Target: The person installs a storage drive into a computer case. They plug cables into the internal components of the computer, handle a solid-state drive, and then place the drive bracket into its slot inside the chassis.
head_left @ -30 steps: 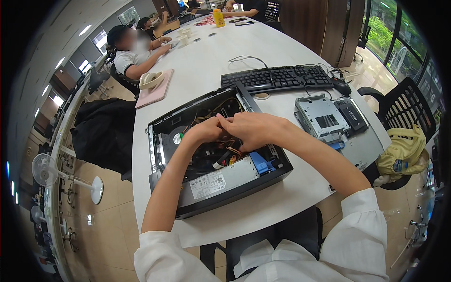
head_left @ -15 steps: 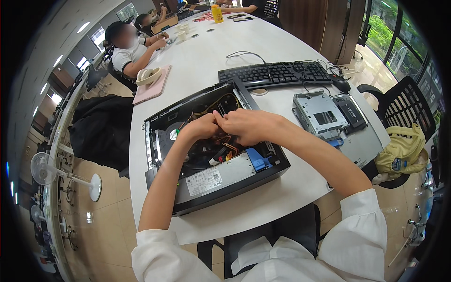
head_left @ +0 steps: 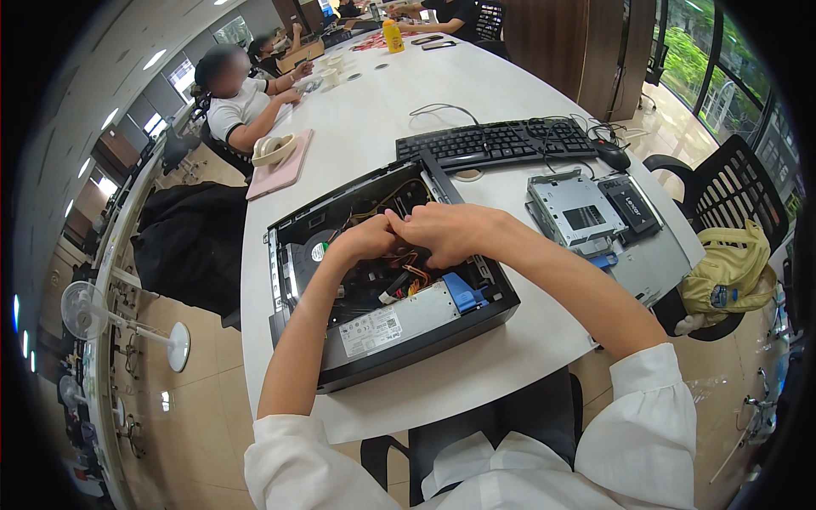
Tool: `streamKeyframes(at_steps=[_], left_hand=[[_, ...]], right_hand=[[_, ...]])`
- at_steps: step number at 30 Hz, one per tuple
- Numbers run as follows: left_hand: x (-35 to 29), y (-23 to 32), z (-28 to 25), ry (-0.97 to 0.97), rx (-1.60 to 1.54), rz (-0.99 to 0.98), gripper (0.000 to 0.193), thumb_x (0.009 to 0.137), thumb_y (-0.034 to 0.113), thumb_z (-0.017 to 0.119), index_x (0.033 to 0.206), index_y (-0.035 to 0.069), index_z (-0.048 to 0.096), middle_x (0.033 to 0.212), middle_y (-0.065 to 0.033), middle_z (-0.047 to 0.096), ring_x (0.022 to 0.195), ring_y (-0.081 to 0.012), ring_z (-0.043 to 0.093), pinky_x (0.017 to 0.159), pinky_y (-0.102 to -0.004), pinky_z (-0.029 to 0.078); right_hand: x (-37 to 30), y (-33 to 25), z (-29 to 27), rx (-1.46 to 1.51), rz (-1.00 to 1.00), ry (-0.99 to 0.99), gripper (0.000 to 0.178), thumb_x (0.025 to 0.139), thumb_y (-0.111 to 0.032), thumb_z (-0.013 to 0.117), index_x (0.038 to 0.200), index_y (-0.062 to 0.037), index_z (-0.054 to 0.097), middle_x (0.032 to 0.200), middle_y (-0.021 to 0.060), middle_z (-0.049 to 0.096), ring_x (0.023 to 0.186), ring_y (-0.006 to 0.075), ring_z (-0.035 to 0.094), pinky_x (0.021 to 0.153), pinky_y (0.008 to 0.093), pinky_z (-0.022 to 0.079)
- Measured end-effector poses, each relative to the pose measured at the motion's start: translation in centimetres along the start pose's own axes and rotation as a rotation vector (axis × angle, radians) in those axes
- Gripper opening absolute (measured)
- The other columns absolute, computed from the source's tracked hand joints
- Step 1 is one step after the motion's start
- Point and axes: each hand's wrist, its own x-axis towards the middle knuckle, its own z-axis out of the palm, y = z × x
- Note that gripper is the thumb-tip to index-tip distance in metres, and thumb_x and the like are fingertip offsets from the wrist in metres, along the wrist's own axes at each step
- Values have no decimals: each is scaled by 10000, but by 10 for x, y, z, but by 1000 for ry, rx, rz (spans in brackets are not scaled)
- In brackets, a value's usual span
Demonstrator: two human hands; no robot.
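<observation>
The bare left hand [head_left: 371, 237] and right hand [head_left: 439, 233] are held together, fingers curled, over the inside of an open black metal computer case [head_left: 374, 286] on the white table [head_left: 459, 374]; whether anything is pinched cannot be made out. From the hands, a blue plastic latch [head_left: 463, 291] is seen toward half past four, a silver metal drive cage [head_left: 568, 209] at three.
</observation>
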Motion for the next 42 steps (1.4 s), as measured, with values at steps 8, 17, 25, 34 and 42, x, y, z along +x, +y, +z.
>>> streamKeyframes(at_steps=[8, 17, 25, 34, 42], left_hand=[[-3, -5, -4, -33, -62, -67, 245, 866, 119, 627, 1063, -23, 664, 914, -62, 682, 812, -130, 584, 709, -287, 461], [5, -8, -2, -38, -108, -138, 236, 913, 158, 668, 1105, 20, 675, 944, -46, 698, 820, -112, 637, 703, -266, 504], [8, 12, -3, 43, 32, -168, 402, 822, 391, 810, 773, 21, 663, 691, -24, 653, 619, -88, 584, 572, -240, 469], [1, 19, 9, 438, 347, -63, 563, 833, 492, 747, 940, -50, 636, 744, -152, 685, 642, -238, 698, 626, -341, 544], [14, 14, 20, 349, 393, -133, 418, 925, 341, 567, 888, -55, 700, 862, -271, 692, 853, -408, 690, 812, -444, 529]], right_hand=[[1, -7, -1, 44, 52, 24, 976, 718, -133, 782, 1476, 135, 228, 985, 270, 642, 889, 383, 647, 788, 397, 554], [2, 8, -20, 221, -1, -102, 952, 711, -230, 830, 1488, 22, 339, 959, 212, 686, 964, 346, 662, 785, 376, 556], [-75, 11, -29, 303, -19, 372, 601, 804, -175, 770, 1349, -24, 567, 1186, 206, 672, 1065, 348, 648, 935, 410, 500], [-115, 3, -14, 379, 20, 476, 382, 865, -174, 707, 1211, -16, 673, 1093, 218, 694, 1041, 351, 647, 925, 417, 501], [-110, 1, -3, 340, 18, 530, 326, 866, -151, 690, 1163, -17, 695, 1062, 194, 701, 1042, 327, 636, 937, 408, 494]])
